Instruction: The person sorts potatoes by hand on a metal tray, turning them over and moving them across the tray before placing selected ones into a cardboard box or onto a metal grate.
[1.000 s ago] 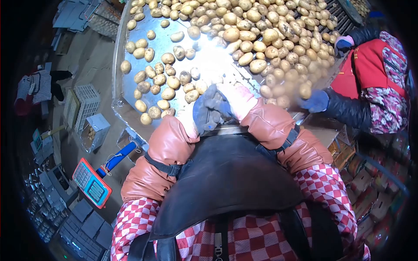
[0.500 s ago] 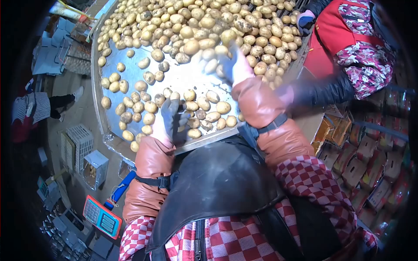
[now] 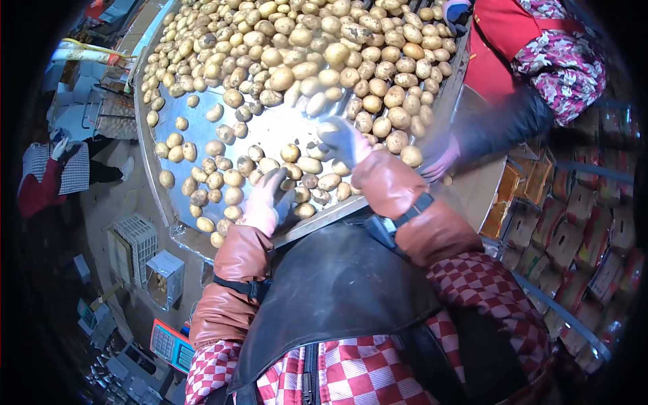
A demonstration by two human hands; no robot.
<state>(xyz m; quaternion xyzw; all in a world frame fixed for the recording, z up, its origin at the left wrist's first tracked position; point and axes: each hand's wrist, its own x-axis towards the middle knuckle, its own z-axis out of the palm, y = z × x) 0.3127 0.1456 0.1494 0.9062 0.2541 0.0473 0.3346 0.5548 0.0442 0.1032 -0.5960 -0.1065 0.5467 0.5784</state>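
Observation:
My left hand (image 3: 264,204), in a grey and pink glove, rests low over the near edge of the metal tray (image 3: 270,128). Its fingers are curved but apart, beside several small potatoes (image 3: 309,165), without a firm grip on any. Further right, my right hand (image 3: 345,143), gloved too, reaches over the tray just below some pale, glare-washed potatoes (image 3: 316,104). Motion and bright light smear its fingertips, so I cannot make out whether a potato is in them. A large heap of potatoes (image 3: 297,37) covers the far part of the tray.
A co-worker's pink-gloved hand (image 3: 442,160) is at the tray's right side, near my right forearm; their other hand (image 3: 456,9) is higher up. Cartons (image 3: 563,209) stand at right. A white crate (image 3: 135,243), a scale (image 3: 172,345) and another person (image 3: 57,169) are at left.
My right hand has come back toward me from the heap. My left hand has shifted slightly right among the near potatoes. The co-worker's lower hand has moved down along the tray's side.

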